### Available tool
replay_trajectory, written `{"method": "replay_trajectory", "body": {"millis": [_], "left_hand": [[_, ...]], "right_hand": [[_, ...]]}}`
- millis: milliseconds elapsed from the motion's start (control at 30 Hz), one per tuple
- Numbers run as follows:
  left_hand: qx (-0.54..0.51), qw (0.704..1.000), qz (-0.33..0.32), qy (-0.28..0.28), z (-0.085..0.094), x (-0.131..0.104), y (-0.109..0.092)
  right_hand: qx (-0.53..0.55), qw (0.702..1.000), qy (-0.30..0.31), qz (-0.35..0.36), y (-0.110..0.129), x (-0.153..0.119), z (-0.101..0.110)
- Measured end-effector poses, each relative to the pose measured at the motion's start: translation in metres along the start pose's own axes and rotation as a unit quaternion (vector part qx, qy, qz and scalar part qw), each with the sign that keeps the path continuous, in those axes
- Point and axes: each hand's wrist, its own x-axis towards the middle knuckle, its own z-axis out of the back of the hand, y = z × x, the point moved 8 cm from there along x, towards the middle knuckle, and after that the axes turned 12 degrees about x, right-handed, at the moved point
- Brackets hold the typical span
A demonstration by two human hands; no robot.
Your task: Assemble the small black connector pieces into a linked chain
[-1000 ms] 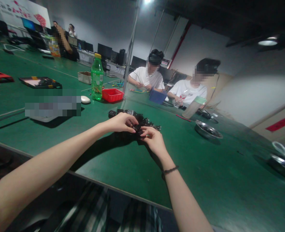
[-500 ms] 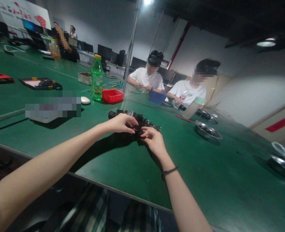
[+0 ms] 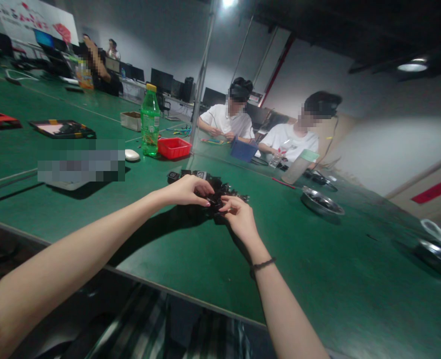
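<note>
A heap of small black parts (image 3: 226, 189) lies on the green table in front of me; their exact kind is too small and dark to tell. At the heap's near left side, my left hand (image 3: 188, 190) bends over with fingers and thumb curled about a black piece (image 3: 215, 199). My right hand (image 3: 240, 214) meets it from the right, thumb and fingertips pinched together at the same dark piece. Both sets of fingertips nearly touch, and they partly cover what lies between them. A dark band circles my right wrist.
Behind the heap stand a red tray (image 3: 174, 148), a green bottle (image 3: 150, 122) and a blue bin (image 3: 243, 149). A metal bowl (image 3: 322, 202) with dark contents is to the right, another bowl (image 3: 439, 257) farther right. Two people sit across the table (image 3: 340, 279). A metal pole (image 3: 201, 85) rises behind the tray.
My right fingers have shifted very slightly at the black piece. My left hand stays almost where it was.
</note>
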Motion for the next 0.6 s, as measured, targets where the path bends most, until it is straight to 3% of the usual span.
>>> {"method": "replay_trajectory", "body": {"millis": [600], "left_hand": [[0.016, 1.0, 0.007, -0.003, 0.0016, -0.0008, -0.0019]], "right_hand": [[-0.022, 1.0, -0.008, -0.017, -0.002, 0.0, 0.0011]]}}
